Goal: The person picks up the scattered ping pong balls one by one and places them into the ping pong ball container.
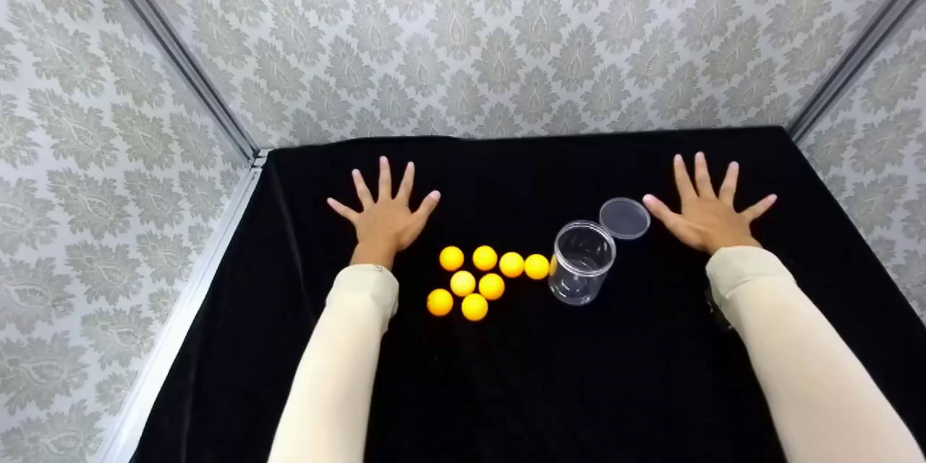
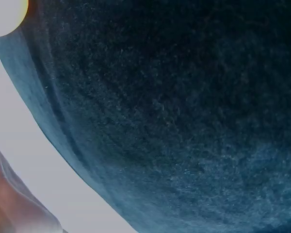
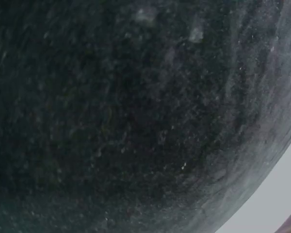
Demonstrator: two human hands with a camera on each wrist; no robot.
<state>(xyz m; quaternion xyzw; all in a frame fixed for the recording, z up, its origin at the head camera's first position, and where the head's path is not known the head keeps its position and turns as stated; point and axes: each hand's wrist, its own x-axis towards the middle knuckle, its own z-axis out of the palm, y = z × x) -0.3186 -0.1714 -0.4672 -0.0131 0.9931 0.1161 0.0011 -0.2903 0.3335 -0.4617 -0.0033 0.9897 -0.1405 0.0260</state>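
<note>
In the head view my left hand (image 1: pixel 387 221) is spread on the black cloth, fingers straight and apart, holding nothing. Several orange balls (image 1: pixel 474 307) lie loosely grouped to its right and nearer to me. A clear plastic jar (image 1: pixel 571 288) stands uncovered just right of the balls, its open mouth facing up. Beside its rim lies a round translucent lid (image 1: pixel 624 218). My right hand (image 1: pixel 712 221) is also spread flat with nothing in it, its thumb tip close to the lid. Both wrist views show mostly dark cloth, with a blurred bit of hand (image 2: pixel 19 208) at the left one's corner.
Black cloth (image 1: pixel 506 391) covers the table. Patterned wall panels (image 1: pixel 463 36) rise behind it and at both sides. Metal frame bars (image 1: pixel 173 51) run along the corners, and a pale rail (image 1: pixel 181 333) follows the table's left edge.
</note>
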